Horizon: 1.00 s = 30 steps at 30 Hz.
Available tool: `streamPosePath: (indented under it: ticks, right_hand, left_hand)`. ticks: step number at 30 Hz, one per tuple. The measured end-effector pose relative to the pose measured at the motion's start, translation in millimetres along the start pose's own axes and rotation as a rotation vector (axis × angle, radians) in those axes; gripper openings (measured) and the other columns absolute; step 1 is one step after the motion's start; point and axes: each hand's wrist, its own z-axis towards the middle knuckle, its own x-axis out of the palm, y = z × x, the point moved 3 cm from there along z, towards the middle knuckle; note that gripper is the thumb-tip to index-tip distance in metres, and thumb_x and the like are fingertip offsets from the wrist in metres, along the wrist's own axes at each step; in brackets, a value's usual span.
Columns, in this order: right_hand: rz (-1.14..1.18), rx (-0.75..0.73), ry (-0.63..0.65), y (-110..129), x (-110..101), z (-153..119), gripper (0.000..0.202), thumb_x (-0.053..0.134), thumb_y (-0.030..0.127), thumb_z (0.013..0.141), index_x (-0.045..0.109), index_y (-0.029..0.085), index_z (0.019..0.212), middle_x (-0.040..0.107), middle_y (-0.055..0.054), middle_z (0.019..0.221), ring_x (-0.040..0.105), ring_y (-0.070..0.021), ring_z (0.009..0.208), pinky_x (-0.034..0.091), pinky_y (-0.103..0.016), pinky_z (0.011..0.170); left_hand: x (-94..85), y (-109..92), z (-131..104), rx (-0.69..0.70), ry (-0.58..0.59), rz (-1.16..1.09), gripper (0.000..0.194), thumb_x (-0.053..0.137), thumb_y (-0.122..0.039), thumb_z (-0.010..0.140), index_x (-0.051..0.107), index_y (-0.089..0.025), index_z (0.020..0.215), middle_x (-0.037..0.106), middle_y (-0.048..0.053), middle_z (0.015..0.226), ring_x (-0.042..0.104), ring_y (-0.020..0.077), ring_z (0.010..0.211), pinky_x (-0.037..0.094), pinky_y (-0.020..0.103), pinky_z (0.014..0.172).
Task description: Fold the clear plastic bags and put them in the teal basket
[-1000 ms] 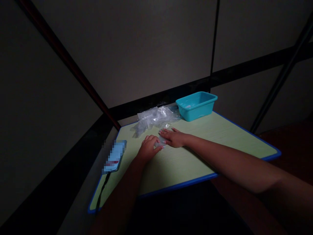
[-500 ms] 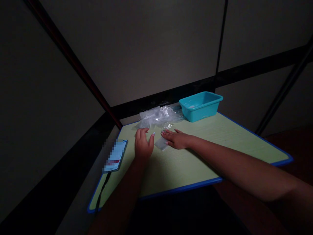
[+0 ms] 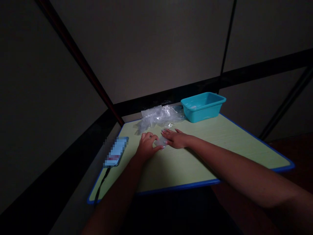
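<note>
A small clear plastic piece point(image 3: 160, 141) lies on the pale green table point(image 3: 176, 166) between my hands. My right hand point(image 3: 176, 139) rests flat on its right side, fingers stretched out. At its left edge is my left hand point(image 3: 148, 146), with fingers curved and thumb apart from them; the thumb tip is by the piece's lower corner. Just beyond my fingers, crumpled clear plastic bags point(image 3: 158, 117) lie in a loose heap.
A turquoise basin point(image 3: 204, 109) stands at the back of the table, right of the bags, with something small and pale inside. On the left lies a phone point(image 3: 116, 152) with a black strap point(image 3: 102, 182). Dark panelled walls point(image 3: 156, 49) rise behind.
My left hand has moved right to the edge of the small plastic piece, its thumb swinging inward. My right hand stays flat on the piece. The view has shifted slightly.
</note>
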Motion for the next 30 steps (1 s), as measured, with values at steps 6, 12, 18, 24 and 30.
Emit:
streamPosePath:
  ticks: [6,12,18,24,30]
  right_hand:
    - [0.003,0.094,-0.233,-6.9,-20.8,-4.7,0.046,0.045,0.033,0.087,0.047,0.023,0.133,0.039,-0.009,0.144,0.022,-0.0290,0.137,0.012,-0.062,0.105]
    - [-0.088,0.333,-0.285,-11.9,-38.1,-10.5,0.034,0.055,0.042,0.080,0.070,0.017,0.097,0.061,-0.016,0.115,0.045,-0.0332,0.115,0.038,-0.046,0.092]
    - [-0.021,0.370,-0.213,-12.0,-33.6,-8.1,0.043,0.050,0.050,0.082,0.069,0.017,0.100,0.064,-0.016,0.111,0.047,-0.0343,0.112,0.040,-0.046,0.088]
    - [0.002,0.400,-0.182,-4.6,-30.3,-7.7,0.045,0.048,0.047,0.083,0.065,0.015,0.109,0.062,-0.018,0.114,0.047,-0.0346,0.113,0.039,-0.048,0.090]
    - [0.031,0.385,-0.165,3.2,-26.9,-10.2,0.040,0.052,0.044,0.081,0.067,0.016,0.105,0.061,-0.017,0.117,0.045,-0.0344,0.115,0.037,-0.047,0.091]
  left_hand:
    - [0.1,3.2,-0.1,0.014,0.008,-0.010,0.034,0.074,-0.044,0.068,0.061,-0.024,0.092,0.052,0.004,0.101,0.043,0.0255,0.102,0.036,0.040,0.091]
    - [-1.7,3.1,-0.4,0.003,0.010,0.000,0.031,0.074,-0.040,0.067,0.060,-0.024,0.090,0.053,0.005,0.102,0.042,0.0271,0.105,0.036,0.042,0.093]
    - [-1.3,8.2,0.4,0.010,0.033,0.018,0.032,0.073,-0.038,0.068,0.059,-0.025,0.093,0.053,0.005,0.105,0.041,0.0283,0.109,0.034,0.043,0.095]
    - [-1.7,7.8,0.2,0.008,0.040,0.026,0.030,0.072,-0.035,0.069,0.059,-0.023,0.093,0.053,0.006,0.106,0.041,0.0285,0.109,0.035,0.043,0.094]
    - [-1.7,7.8,0.1,0.008,0.041,0.020,0.032,0.072,-0.037,0.068,0.058,-0.023,0.094,0.053,0.005,0.107,0.042,0.0278,0.109,0.035,0.043,0.095]
